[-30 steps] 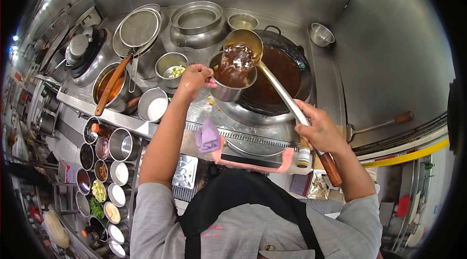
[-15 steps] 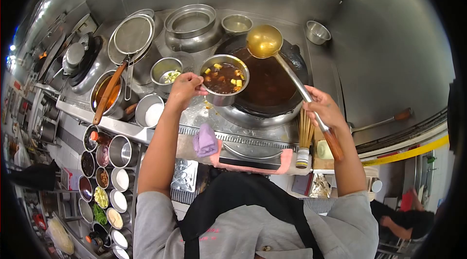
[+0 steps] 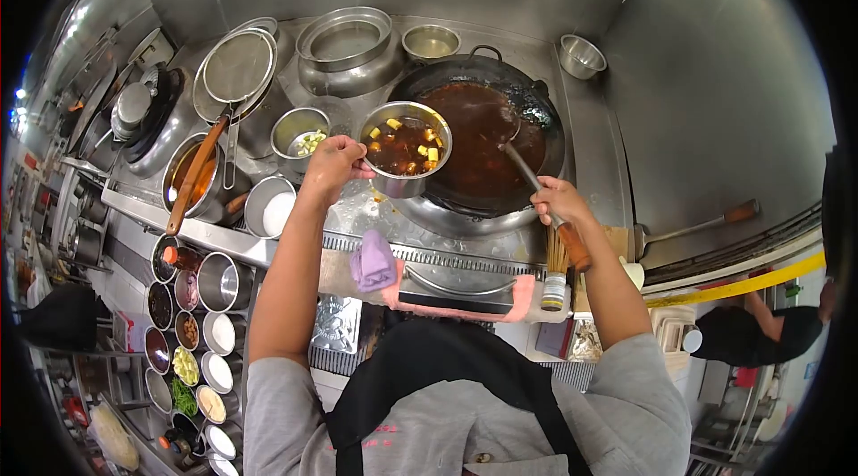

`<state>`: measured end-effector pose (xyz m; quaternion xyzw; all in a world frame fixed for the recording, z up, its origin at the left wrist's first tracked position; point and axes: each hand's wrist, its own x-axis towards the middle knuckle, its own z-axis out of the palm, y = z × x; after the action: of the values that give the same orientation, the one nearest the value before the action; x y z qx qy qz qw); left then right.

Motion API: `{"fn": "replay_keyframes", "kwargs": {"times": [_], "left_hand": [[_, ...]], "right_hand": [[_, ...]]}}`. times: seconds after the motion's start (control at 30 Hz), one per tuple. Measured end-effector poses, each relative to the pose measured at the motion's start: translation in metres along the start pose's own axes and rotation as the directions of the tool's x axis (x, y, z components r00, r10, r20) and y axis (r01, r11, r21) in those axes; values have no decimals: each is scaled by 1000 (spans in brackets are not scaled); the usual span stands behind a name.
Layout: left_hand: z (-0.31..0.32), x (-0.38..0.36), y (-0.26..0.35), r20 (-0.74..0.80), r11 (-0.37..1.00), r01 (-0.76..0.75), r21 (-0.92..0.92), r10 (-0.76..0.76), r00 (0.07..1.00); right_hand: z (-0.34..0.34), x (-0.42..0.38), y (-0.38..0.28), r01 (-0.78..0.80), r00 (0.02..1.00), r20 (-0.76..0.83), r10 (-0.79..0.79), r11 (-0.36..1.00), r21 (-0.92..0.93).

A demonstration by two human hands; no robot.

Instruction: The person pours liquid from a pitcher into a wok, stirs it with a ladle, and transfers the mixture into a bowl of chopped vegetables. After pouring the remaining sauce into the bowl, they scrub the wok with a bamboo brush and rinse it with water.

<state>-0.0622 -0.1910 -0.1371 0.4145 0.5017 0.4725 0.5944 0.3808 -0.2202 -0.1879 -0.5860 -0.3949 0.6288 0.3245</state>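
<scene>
My left hand (image 3: 338,168) grips the rim of a steel pot (image 3: 407,185) at its left side. Dark brown liquid with yellow chunks fills much of this pot, which is held at the left edge of a large black wok (image 3: 554,141). Dark brown sauce (image 3: 469,114) covers the wok's bottom. My right hand (image 3: 561,201) is closed around the handle of a ladle (image 3: 527,170), near its wooden end. The ladle's bowl is sunk in the sauce, mostly hidden.
Left of the pot stand a small pot of pale green pieces (image 3: 302,132), a pot of white powder (image 3: 271,208) and a strainer (image 3: 239,69). A purple cloth (image 3: 373,261) lies on the front rail, a bamboo brush (image 3: 555,275) right of it. Another person (image 3: 760,324) is at far right.
My right hand has lowered the ladle from above the wok's rim into the sauce and shifted slightly left. My left hand and the pot have barely moved.
</scene>
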Motion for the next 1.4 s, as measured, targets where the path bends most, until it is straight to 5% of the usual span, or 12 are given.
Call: {"fn": "replay_keyframes", "kwargs": {"times": [0.1, 0.2, 0.9, 1.07, 1.23, 1.33, 1.4], "left_hand": [[2, 1, 3, -11, 1000, 7, 14, -7, 1000], [4, 2, 4, -6, 1000, 7, 20, -7, 1000], [6, 4, 4, 15, 999, -18, -33, 19, 1000], [1, 4, 0, 37, 1000, -19, -20, 20, 999], [1, 3, 1, 42, 1000, -14, -16, 14, 999], [-1, 4, -2, 44, 999, -23, -33, 25, 999], [-2, 5, -3, 41, 999, -31, -28, 32, 999]], "right_hand": [[2, -15, -11, -137, 982, 177, 60, 875, 464], [-2, -26, -19, -226, 956, 286, 67, 789, 572], [66, -173, -147, -36, 946, 316, -68, 949, 313], [90, -179, -138, -14, 946, 321, -39, 987, 163], [104, -179, -114, 235, 949, 263, -175, 947, -217], [103, -187, -110, 257, 964, 202, -175, 814, -521], [98, -182, -96, 499, 851, 267, -453, 537, -681]]}}
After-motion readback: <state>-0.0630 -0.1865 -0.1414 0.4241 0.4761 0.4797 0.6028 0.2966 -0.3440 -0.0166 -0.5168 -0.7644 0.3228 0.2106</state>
